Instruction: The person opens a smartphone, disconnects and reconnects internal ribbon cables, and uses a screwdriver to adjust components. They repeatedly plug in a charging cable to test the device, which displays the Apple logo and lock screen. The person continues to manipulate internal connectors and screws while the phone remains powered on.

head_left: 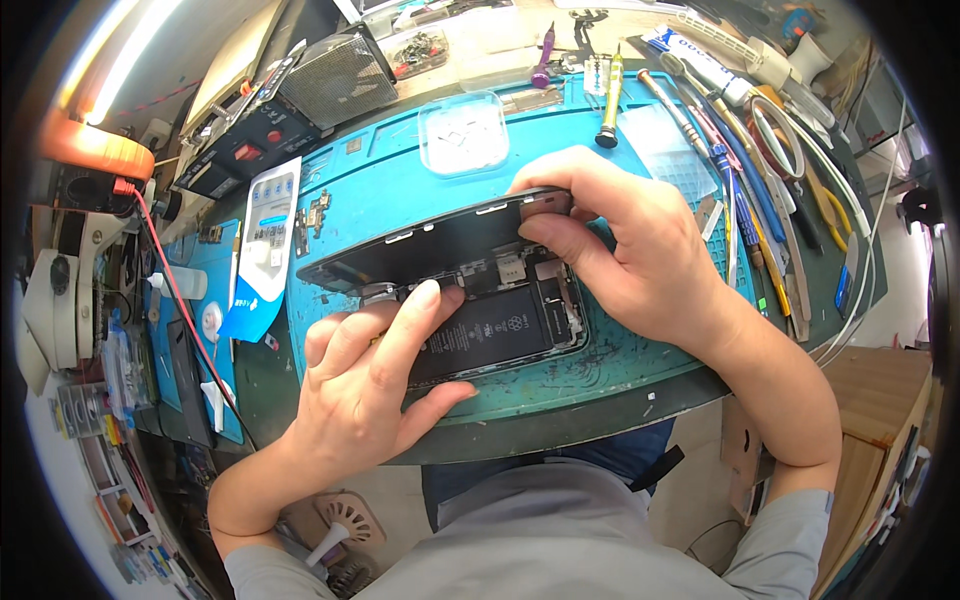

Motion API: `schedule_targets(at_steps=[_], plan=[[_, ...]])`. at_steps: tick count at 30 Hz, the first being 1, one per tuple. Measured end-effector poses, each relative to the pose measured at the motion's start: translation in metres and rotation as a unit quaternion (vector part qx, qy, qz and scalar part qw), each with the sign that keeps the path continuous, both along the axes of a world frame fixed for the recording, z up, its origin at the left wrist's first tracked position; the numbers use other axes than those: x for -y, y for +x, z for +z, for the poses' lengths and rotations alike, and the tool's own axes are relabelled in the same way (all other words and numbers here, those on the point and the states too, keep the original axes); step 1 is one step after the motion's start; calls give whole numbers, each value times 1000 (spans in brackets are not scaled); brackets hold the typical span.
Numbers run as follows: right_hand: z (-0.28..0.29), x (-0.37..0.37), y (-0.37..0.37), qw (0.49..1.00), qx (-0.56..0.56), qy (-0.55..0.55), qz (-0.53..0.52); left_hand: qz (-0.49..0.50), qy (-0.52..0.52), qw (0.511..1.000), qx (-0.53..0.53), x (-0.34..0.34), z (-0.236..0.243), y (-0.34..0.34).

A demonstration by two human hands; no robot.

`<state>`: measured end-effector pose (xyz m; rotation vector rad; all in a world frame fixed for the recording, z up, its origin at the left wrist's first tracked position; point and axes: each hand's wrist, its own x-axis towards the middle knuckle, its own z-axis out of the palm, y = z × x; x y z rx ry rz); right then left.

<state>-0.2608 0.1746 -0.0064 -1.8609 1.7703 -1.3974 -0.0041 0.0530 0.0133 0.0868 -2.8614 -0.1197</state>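
An opened smartphone body, its black battery and circuit boards exposed, lies on the teal work mat. The detached-edge screen panel is raised at a tilt above it. My right hand grips the panel's right end between thumb and fingers. My left hand holds the left part of the body: fingers bent over it, index fingertip at the internals near the panel, thumb along the near edge. Whether the panel is still joined by cables is unclear.
A small clear container, loose boards and a white parts holder surround the work. Screwdrivers and tweezers crowd the right side. A black instrument stands at back left; an orange-and-black device with a red lead is at far left.
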Motion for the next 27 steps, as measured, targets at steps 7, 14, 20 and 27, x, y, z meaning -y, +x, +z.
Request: schedule_targets(at_steps=[7, 14, 20, 27], plan=[[-2, 1, 0, 1000, -1, -12, 0, -18, -21, 1000, 7, 0, 3, -2], [-5, 2, -1, 1000, -13, -26, -4, -49, -36, 998, 7, -2, 6, -4], [-6, 1, 0, 999, -10, -35, -5, -61, -35, 997, 15, -2, 8, -7], [-6, 0, -1, 999, -15, -31, -9, -43, -11, 999, 15, -3, 6, -5]])
